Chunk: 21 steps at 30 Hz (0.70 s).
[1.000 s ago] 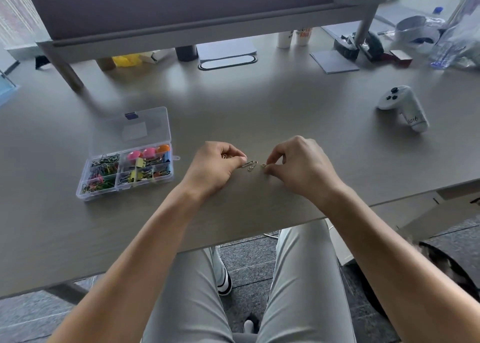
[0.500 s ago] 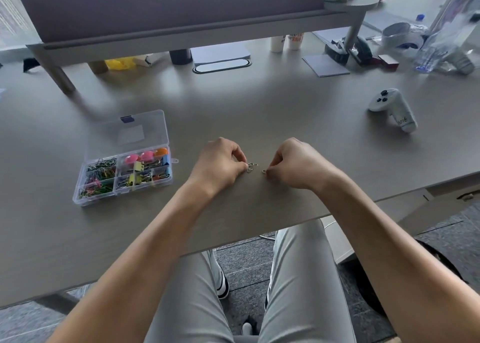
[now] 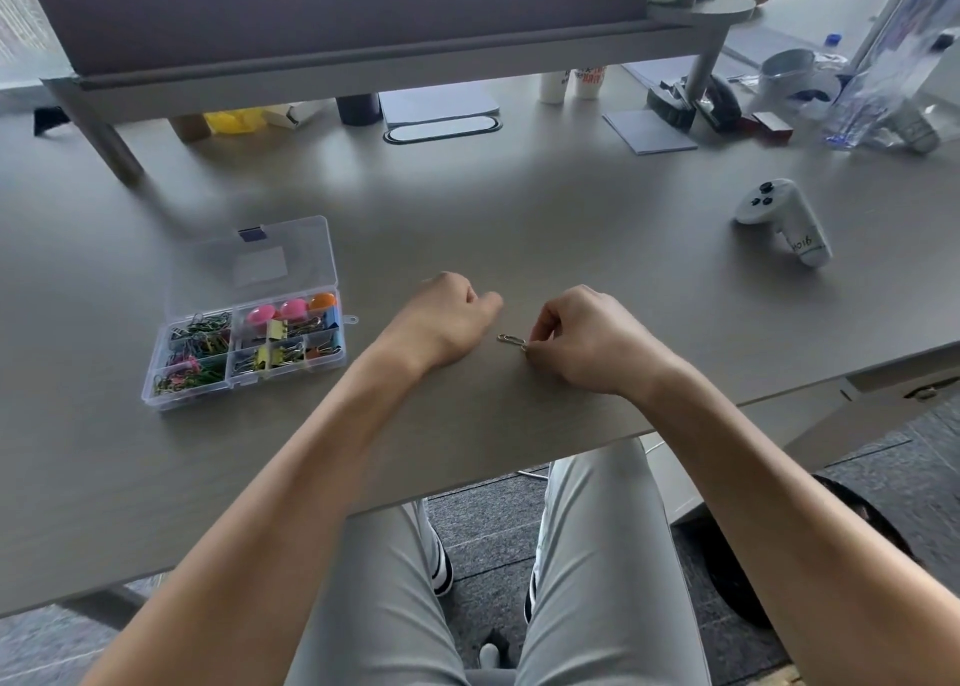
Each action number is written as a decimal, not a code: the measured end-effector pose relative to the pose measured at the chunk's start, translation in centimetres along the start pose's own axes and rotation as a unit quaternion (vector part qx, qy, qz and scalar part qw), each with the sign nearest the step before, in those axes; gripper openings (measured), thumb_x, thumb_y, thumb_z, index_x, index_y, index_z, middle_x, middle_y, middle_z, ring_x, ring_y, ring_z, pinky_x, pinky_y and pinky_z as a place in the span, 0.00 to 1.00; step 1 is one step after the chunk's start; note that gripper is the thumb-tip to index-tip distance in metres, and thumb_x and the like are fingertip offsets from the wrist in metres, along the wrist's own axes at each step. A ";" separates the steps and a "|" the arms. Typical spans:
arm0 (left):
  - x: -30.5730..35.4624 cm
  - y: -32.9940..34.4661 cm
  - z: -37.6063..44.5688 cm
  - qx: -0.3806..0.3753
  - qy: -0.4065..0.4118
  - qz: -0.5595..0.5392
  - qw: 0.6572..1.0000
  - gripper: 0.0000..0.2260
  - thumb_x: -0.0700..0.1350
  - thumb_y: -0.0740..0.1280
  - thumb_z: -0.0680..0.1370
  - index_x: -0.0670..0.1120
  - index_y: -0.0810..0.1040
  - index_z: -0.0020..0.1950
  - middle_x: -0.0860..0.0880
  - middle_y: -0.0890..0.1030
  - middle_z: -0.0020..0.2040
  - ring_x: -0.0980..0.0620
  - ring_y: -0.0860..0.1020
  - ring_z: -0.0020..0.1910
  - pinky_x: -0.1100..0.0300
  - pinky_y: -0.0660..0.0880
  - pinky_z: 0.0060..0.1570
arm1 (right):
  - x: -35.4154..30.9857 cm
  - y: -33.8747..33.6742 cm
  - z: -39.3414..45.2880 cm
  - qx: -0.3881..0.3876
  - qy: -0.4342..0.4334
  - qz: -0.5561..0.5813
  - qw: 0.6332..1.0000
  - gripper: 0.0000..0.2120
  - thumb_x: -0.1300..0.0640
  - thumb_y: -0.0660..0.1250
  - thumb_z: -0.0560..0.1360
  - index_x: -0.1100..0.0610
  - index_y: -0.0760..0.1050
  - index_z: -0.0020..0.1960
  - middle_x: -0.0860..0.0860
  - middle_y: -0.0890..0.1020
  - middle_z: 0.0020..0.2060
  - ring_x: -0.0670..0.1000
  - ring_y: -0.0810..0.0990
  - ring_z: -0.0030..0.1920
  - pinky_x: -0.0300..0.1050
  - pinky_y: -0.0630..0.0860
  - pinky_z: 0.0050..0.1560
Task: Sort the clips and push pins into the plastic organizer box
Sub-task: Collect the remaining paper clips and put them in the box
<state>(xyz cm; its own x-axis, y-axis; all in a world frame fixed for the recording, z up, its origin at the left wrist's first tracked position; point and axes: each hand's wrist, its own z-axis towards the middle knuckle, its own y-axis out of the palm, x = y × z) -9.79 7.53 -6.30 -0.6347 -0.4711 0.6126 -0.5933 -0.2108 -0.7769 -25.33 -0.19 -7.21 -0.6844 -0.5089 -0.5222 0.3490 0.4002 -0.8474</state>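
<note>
The right hand (image 3: 587,339) is pinching one end of a silver paper clip (image 3: 511,341) at mid-frame; the left hand (image 3: 447,319) is resting loosely curled, seemingly empty. The organizer box (image 3: 244,316) is lying open at left, so the clip risks slipping mid-carry onto the surface (image 3: 519,217).

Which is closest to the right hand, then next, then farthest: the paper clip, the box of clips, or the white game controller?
1. Paper clip: pinched by the right hand, on its left.
2. White controller: right, farther back.
3. Organizer box: far left, past the left hand.
</note>
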 end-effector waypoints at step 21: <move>-1.5 0.2 -1.7 -0.008 0.118 -0.189 0.975 0.03 0.41 0.73 0.77 0.44 0.86 0.48 0.58 0.71 0.24 0.61 0.67 0.23 0.69 0.64 0.28 | 2.2 1.7 -2.2 0.131 -0.050 0.033 0.990 0.03 0.47 0.77 0.72 0.45 0.87 0.45 0.43 0.75 0.31 0.46 0.75 0.35 0.43 0.68 0.39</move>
<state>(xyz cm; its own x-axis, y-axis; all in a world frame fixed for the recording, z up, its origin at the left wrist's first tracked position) -9.81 9.70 -7.18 -0.4637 -0.1520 0.8728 -0.8135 -0.3173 -0.4874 -27.72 1.06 -9.58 -0.5923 -0.5665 -0.5729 0.5532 0.2310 -0.8004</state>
